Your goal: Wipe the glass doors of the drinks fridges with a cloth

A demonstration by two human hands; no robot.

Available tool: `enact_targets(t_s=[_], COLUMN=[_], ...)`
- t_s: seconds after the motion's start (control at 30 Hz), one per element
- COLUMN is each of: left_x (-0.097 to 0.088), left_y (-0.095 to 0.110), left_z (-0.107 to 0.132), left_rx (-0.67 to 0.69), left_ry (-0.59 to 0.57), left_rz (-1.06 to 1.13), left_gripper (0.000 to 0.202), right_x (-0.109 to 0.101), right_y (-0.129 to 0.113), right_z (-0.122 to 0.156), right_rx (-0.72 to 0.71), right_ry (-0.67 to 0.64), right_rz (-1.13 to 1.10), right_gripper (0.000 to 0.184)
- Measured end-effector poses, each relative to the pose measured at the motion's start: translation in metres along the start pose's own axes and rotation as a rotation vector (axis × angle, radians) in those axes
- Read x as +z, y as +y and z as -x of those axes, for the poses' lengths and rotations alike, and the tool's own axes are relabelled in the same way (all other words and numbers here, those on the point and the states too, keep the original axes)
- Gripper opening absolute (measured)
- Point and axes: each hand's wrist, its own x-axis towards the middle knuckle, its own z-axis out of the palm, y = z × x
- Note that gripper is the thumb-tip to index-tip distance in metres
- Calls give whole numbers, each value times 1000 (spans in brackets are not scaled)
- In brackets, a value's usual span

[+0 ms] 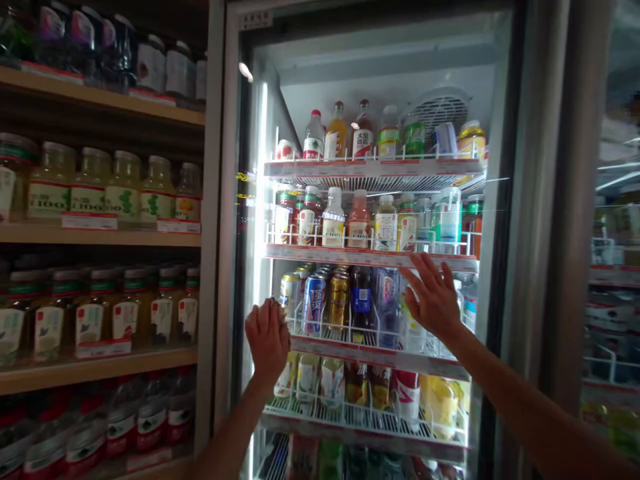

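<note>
A glass door (380, 80) of a lit drinks fridge stands in front of me, with faint reflections on it. My left hand (267, 337) is closed at the door's left side, its fingers round a crumpled cloth (281, 312) that shows only as a small, dark, wrinkled edge. My right hand (431, 293) is raised at the right part of the glass with fingers spread, holding nothing. It looks to be on or very near the pane; I cannot tell whether it touches. Behind the glass, blue cans (314, 303) and gold cans (339, 300) stand between my hands.
Wire racks inside the fridge carry several rows of bottles (359, 217). At the left, wooden shelves (100, 233) hold juice bottles (125, 183) and red-labelled bottles (153, 417). A metal frame (547, 200) borders the door on the right, with another fridge (613, 267) beyond.
</note>
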Motion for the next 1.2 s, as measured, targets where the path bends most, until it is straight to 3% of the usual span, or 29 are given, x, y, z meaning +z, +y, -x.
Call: enact_targets(t_s=[0.07,0.13,0.2,0.23,0.3,0.4,0.43,0.5,0.63,0.7,0.77,0.87,0.97,1.03,1.1,1.2], left_x=[0,1,3,4,7,13,15,18,17,13,9,4,9,17,25,30], left_y=[21,44,50,46,25,-1,-1,13,73,96,104,88,54,34,21,17], left_z=[12,23,26,23,8,-24,-33,-47,-74,-90,-103,-112,-105,-96,-88,-82], left_rx=[66,311,533,560,402,-44,-126,-120,45,-47,-208,-394,-444,-280,-62,37], left_ry=[-25,-106,-180,-191,-138,35,69,67,-117,-162,-166,-125,61,93,47,22], left_rz=[35,102,141,146,132,107,115,189,519,714,889,1026,885,702,541,379], left_gripper=[62,58,53,52,52,53,53,52,54,53,50,45,45,47,48,50], right_x=[0,0,-1,-1,-1,0,0,-1,-3,1,8,23,37,46,50,39], right_y=[1,2,2,2,2,4,5,4,-23,-53,-88,-129,-150,-157,-158,-144], right_z=[0,0,1,1,1,2,2,1,-5,-9,-13,-25,-43,-51,-50,-29], right_rx=[-7,-15,-17,-17,-20,-15,-10,1,57,16,-25,119,184,147,122,100], right_ry=[1,0,-8,-11,-15,-11,-12,-16,40,7,-76,-115,-127,-113,-73,-44], right_rz=[6,8,3,0,-8,-12,-13,-16,-77,-163,-229,-203,-149,-127,-119,-149], right_gripper=[42,42,43,44,47,49,50,52,57,57,53,46,45,39,26,14])
